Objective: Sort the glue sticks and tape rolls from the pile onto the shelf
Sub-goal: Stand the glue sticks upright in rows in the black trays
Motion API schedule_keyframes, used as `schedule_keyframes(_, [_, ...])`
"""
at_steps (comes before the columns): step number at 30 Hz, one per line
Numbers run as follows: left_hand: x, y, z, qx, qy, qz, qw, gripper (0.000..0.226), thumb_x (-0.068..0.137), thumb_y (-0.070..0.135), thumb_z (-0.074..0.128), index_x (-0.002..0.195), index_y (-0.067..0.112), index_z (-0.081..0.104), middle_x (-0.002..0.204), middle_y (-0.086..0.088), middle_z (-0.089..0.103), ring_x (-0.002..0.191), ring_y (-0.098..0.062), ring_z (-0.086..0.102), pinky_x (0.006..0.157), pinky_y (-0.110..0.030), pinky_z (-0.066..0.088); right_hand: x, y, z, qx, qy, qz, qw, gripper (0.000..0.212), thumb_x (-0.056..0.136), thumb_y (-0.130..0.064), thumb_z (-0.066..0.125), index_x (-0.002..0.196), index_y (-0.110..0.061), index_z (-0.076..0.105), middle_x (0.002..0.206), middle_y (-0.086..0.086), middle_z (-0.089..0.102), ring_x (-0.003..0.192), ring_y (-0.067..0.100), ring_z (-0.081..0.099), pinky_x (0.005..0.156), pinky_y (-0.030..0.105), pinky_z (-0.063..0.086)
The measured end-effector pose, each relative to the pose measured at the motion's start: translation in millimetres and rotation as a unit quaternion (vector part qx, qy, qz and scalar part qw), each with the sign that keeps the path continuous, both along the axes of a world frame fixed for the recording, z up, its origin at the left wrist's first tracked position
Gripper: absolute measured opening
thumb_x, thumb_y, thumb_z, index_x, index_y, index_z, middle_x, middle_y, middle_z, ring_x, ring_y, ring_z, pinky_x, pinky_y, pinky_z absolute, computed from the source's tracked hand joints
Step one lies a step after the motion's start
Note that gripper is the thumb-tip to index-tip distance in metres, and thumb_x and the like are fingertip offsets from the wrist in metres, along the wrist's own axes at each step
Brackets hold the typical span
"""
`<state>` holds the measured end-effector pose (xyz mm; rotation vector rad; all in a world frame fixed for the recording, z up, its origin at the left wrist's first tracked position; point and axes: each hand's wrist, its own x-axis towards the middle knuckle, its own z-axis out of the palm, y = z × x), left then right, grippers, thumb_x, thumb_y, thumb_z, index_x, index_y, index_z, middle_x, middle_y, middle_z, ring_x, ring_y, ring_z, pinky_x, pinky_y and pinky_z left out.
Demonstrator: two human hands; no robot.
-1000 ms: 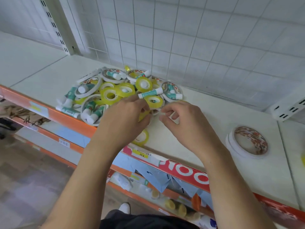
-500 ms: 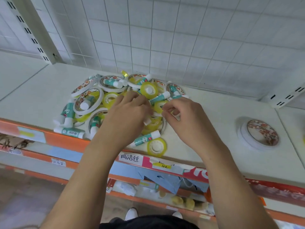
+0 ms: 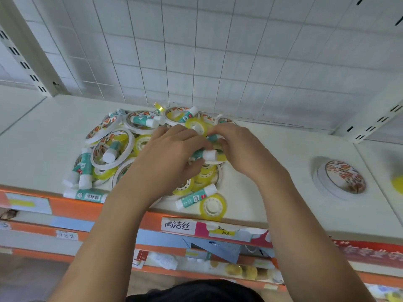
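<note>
The left hand [image 3: 172, 153] and right hand [image 3: 244, 153] cover the middle of the pile of teal glue sticks and yellow and white tape rolls [image 3: 113, 147], their tips buried in it; of the white-capped teal glue stick [image 3: 207, 154] the left hand grips only the cap end shows, and what the right hand's curled fingers [image 3: 220, 132] hold cannot be told. Beyond the white shelf board's [image 3: 294, 153] right edge a blurred yellow thing [image 3: 397, 184] is cut off by the picture's edge. The handwriting on the yellow price tag [image 3: 222, 232] on the shelf's front edge is too small to read.
</note>
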<state>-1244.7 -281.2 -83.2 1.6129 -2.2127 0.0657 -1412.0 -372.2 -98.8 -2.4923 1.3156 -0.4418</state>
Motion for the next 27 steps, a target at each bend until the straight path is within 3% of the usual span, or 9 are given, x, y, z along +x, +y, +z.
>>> schedule_keyframes(3, [-2.7, -6.1, -1.3, 0.006, 0.019, -0.016, 1.000, 0.029, 0.087, 0.028, 0.065, 0.116, 0.024, 0.066, 0.106, 0.005, 0.066, 0.105, -0.022, 0.057, 0.088, -0.039, 0.039, -3.9, -3.9, 1.7, 0.010, 0.001, 0.019, 1.000, 0.036, 0.095, -0.006, 0.055, 0.125, -0.022, 0.065, 0.121, 0.004, 0.061, 0.113, 0.028, 0.054, 0.093, 0.041, 0.044])
schedule_keyframes(6, [-5.0, -9.5, -2.9, 0.003, 0.035, -0.029, 0.999, 0.028, 0.085, 0.026, 0.066, 0.113, 0.024, 0.066, 0.101, 0.005, 0.066, 0.100, -0.022, 0.058, 0.084, -0.038, 0.040, -10.4, -6.7, 4.7, 0.020, 0.013, 0.026, 0.999, 0.035, 0.096, -0.012, 0.058, 0.130, -0.022, 0.063, 0.119, 0.005, 0.053, 0.111, 0.024, 0.049, 0.093, 0.030, 0.040])
schedule_keyframes(10, [-9.0, -10.9, -3.5, -0.001, 0.053, -0.046, 0.998, 0.027, 0.082, 0.023, 0.066, 0.109, 0.021, 0.066, 0.097, 0.004, 0.066, 0.096, -0.024, 0.059, 0.081, -0.040, 0.042, -21.3, -2.5, 9.5, 0.009, -0.008, 0.012, 1.000, 0.028, 0.093, -0.014, 0.062, 0.121, -0.014, 0.065, 0.116, 0.001, 0.052, 0.103, 0.016, 0.053, 0.076, 0.016, 0.035])
schedule_keyframes(13, [-14.3, -10.8, -1.8, -0.013, 0.062, -0.057, 0.996, 0.025, 0.083, 0.022, 0.066, 0.107, 0.019, 0.067, 0.097, 0.004, 0.066, 0.096, -0.024, 0.059, 0.079, -0.037, 0.041, -33.9, 8.7, 11.7, -0.019, -0.068, -0.022, 0.997, 0.024, 0.089, -0.011, 0.063, 0.113, -0.015, 0.064, 0.103, -0.006, 0.059, 0.084, 0.006, 0.051, 0.070, 0.008, 0.037])
schedule_keyframes(15, [-18.9, -10.0, -0.4, -0.025, 0.070, -0.069, 0.995, 0.024, 0.083, 0.020, 0.066, 0.106, 0.018, 0.067, 0.096, 0.004, 0.065, 0.096, -0.024, 0.058, 0.078, -0.037, 0.041, -44.1, 18.0, 10.5, -0.025, -0.108, -0.044, 0.993, 0.024, 0.088, -0.011, 0.063, 0.111, -0.019, 0.064, 0.099, -0.008, 0.064, 0.075, 0.002, 0.050, 0.067, 0.009, 0.038])
schedule_keyframes(18, [-28.1, -8.8, 0.4, -0.024, 0.078, -0.089, 0.993, 0.026, 0.082, 0.018, 0.065, 0.108, 0.016, 0.067, 0.100, 0.001, 0.065, 0.096, -0.026, 0.058, 0.081, -0.040, 0.043, -59.1, 33.6, 3.8, -0.023, -0.138, -0.074, 0.987, 0.029, 0.089, -0.011, 0.061, 0.117, -0.019, 0.063, 0.103, -0.010, 0.065, 0.079, -0.003, 0.054, 0.072, 0.010, 0.040])
schedule_keyframes(22, [-47.8, -6.7, 0.2, -0.020, 0.091, -0.138, 0.986, 0.026, 0.085, 0.016, 0.063, 0.110, 0.013, 0.066, 0.100, -0.002, 0.065, 0.092, -0.028, 0.059, 0.080, -0.044, 0.046, -82.1, 57.2, -7.9, -0.011, -0.154, -0.135, 0.979, 0.027, 0.089, -0.009, 0.059, 0.114, -0.018, 0.062, 0.103, -0.007, 0.065, 0.081, 0.004, 0.056, 0.073, 0.015, 0.044])
schedule_keyframes(27, [-85.0, -3.0, -3.7, 0.008, 0.100, -0.194, 0.976, 0.025, 0.086, 0.016, 0.063, 0.111, 0.014, 0.065, 0.102, -0.001, 0.064, 0.087, -0.026, 0.061, 0.072, -0.039, 0.050, -122.1, 86.6, -16.1, -0.016, -0.149, -0.205, 0.967, 0.026, 0.089, -0.008, 0.059, 0.113, -0.016, 0.062, 0.099, -0.006, 0.063, 0.080, 0.001, 0.055, 0.070, 0.009, 0.040])
